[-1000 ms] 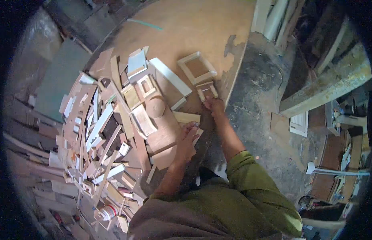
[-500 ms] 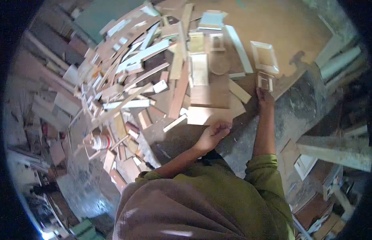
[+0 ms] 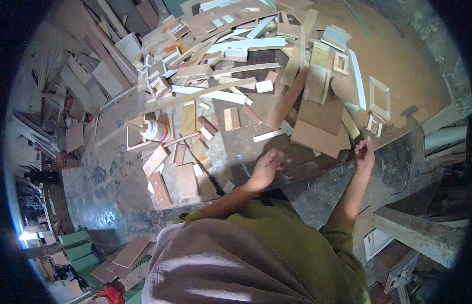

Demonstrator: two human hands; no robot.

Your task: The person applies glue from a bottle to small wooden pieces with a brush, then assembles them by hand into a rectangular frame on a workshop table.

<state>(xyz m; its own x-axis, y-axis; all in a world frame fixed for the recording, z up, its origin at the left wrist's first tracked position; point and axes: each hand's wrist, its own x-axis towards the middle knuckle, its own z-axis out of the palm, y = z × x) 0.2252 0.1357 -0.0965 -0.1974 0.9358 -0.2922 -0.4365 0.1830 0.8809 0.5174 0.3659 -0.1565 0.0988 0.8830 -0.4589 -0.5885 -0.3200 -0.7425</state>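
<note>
My left hand point(image 3: 269, 164) hovers by the table's front edge, left of a brown rectangular board point(image 3: 322, 134); its fingers are loosely bent and I see nothing in them. Just below a small wooden frame point(image 3: 375, 124) is my right hand point(image 3: 365, 153), fingers raised and loosely apart, holding nothing. Beyond that small frame lies a larger pale rectangular frame point(image 3: 380, 96). A light wooden panel point(image 3: 316, 85) and another small frame point(image 3: 341, 63) rest on the brown board strip, next to a long white strip point(image 3: 357, 78).
Wood offcuts point(image 3: 231, 117) and strips are heaped across the table's left and middle. A white tub point(image 3: 156, 131) with a red band stands at the left among small blocks. A hammer point(image 3: 409, 112) lies near the right edge. A beam point(image 3: 416, 234) juts out at lower right.
The view has swung left, so the table's things sit further right. My right hand has come away from the small frame. My left hand has moved away from the brown board's near edge.
</note>
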